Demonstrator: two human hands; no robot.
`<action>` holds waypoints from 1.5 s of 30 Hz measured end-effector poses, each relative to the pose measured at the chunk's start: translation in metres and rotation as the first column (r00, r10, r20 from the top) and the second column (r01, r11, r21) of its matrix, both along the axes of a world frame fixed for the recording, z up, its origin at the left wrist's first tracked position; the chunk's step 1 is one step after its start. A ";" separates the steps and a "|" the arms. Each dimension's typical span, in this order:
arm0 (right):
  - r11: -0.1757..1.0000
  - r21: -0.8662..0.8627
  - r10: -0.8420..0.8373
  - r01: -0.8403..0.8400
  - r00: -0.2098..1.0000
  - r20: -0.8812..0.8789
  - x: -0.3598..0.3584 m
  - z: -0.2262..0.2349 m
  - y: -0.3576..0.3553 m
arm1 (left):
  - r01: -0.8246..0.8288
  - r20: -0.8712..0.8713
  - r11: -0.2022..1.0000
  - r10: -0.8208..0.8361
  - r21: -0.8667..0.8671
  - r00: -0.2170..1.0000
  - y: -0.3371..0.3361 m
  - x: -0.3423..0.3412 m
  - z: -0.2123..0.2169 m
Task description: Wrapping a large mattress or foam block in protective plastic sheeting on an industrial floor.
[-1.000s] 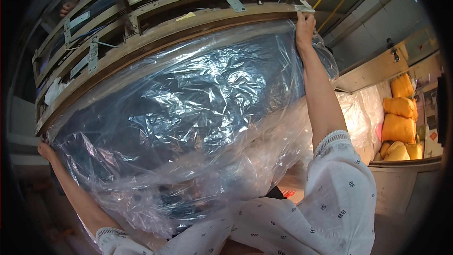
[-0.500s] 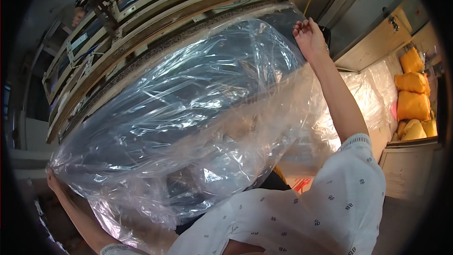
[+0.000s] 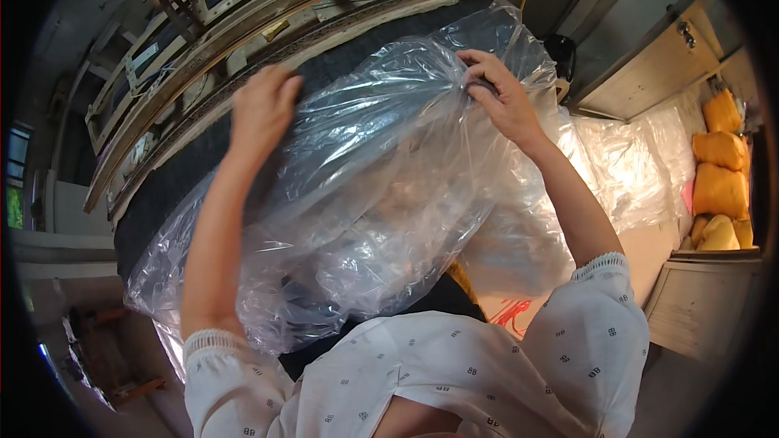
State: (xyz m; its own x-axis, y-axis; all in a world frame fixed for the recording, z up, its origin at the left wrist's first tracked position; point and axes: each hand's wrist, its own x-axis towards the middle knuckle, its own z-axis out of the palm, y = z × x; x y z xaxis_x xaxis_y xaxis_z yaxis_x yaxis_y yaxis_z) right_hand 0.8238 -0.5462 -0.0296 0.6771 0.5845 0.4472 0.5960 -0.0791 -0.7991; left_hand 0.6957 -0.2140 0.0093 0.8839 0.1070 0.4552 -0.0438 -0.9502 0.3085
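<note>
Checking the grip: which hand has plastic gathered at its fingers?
The right hand: clear plastic gathers at its fingers; the blurred left hand shows none gathered.

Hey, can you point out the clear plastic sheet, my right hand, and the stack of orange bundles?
Clear plastic sheet (image 3: 422, 146): head view, on its creased middle.
Right hand (image 3: 508, 105): head view, middle of the hand.
Orange bundles (image 3: 720, 191): head view, on the large lower one.

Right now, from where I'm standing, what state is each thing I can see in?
Clear plastic sheet: crumpled, drawn into folds.
Right hand: fingers closed on the sheet.
Left hand: raised, fingers bent, blurred; whether it grips anything can't be told.
Dark material: partly covered by the sheet.
Wooden frame: open between its slats.
Yellow bundles: stacked.
</note>
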 end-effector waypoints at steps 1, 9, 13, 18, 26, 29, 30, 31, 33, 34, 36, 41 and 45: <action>1.000 0.001 0.032 -0.032 1.000 0.001 -0.001 0.000 -0.004 | 0.035 0.035 0.999 -0.035 -0.005 0.999 -0.023 0.017 -0.007; 0.966 -0.237 0.132 -0.105 0.986 0.101 0.021 0.030 -0.015 | 0.137 0.110 0.723 -0.085 -0.677 0.990 -0.070 0.024 -0.024; 0.887 -0.400 -0.059 0.230 0.916 0.396 0.073 0.006 -0.003 | -0.003 0.004 0.751 0.008 -0.660 1.000 -0.054 -0.031 -0.023; 0.781 -0.578 0.236 0.236 0.745 0.624 -0.035 -0.010 0.047 | -0.372 -0.281 0.751 0.255 -0.545 0.925 0.031 -0.178 -0.010; 0.910 -0.369 0.091 0.190 0.776 0.624 -0.055 0.001 0.087 | -0.606 -0.398 0.629 0.458 -0.487 0.795 0.124 -0.289 0.008; 0.852 -0.403 0.022 0.333 0.747 0.664 -0.052 0.005 0.096 | -0.546 -0.313 0.746 0.451 -0.381 0.836 0.136 -0.256 -0.008; 0.852 -0.371 -0.008 0.371 0.716 0.698 -0.050 0.006 0.095 | -0.483 -0.246 0.803 0.419 -0.348 0.874 0.155 -0.246 -0.021; 0.860 -0.353 -0.012 0.369 0.705 0.709 -0.041 0.008 0.093 | -0.425 -0.165 0.844 0.392 -0.327 0.905 0.163 -0.231 -0.031; 0.882 -0.361 0.041 0.303 0.713 0.700 -0.043 0.018 0.078 | -0.541 -0.077 0.797 0.542 -0.269 0.837 0.170 -0.214 -0.034; 0.906 -0.360 0.097 0.223 0.718 0.689 -0.041 0.023 0.076 | -0.583 -0.077 0.766 0.586 -0.270 0.806 0.190 -0.222 -0.032; 0.972 -0.185 -0.067 0.147 0.921 0.384 -0.058 0.013 0.052 | -0.647 -0.049 0.734 0.653 -0.208 0.756 0.212 -0.217 -0.039; 0.829 -0.546 -0.108 -0.115 0.927 -0.359 -0.158 -0.045 -0.030 | -0.738 -0.021 0.656 0.745 -0.158 0.667 0.251 -0.215 -0.055; 0.810 -0.410 0.060 -0.419 0.755 -0.653 -0.241 -0.069 -0.002 | -0.777 -0.013 0.611 0.785 -0.147 0.620 0.251 -0.210 -0.053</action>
